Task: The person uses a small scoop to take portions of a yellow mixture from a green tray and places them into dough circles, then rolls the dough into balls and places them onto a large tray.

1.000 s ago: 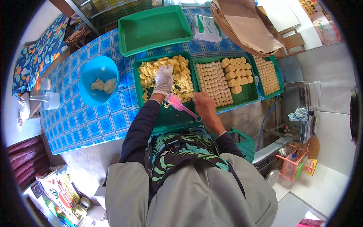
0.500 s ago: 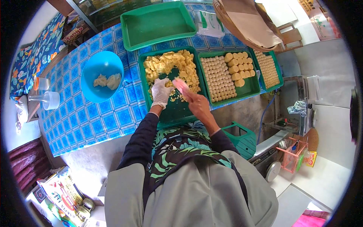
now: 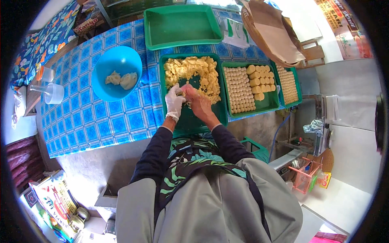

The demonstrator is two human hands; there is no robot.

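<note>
Mostly lumpy yellow mash [image 3: 190,68] in a green tray [image 3: 190,123].
Crumbly at the edges, it heaps toward the far side; the right hand [image 3: 200,106] grips a pink scraper [image 3: 187,87]; whether the gloved left hand [image 3: 174,104] holds anything, I cannot tell.

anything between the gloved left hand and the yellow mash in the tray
Nothing visible blocks the left hand from the yellow mash straight ahead; toward the mash at right, the pink tool and right hand stand between.

Lettered — banner [image 3: 343,25], carton [image 3: 89,23] (upper left), yellow packet [image 3: 325,180].
</note>
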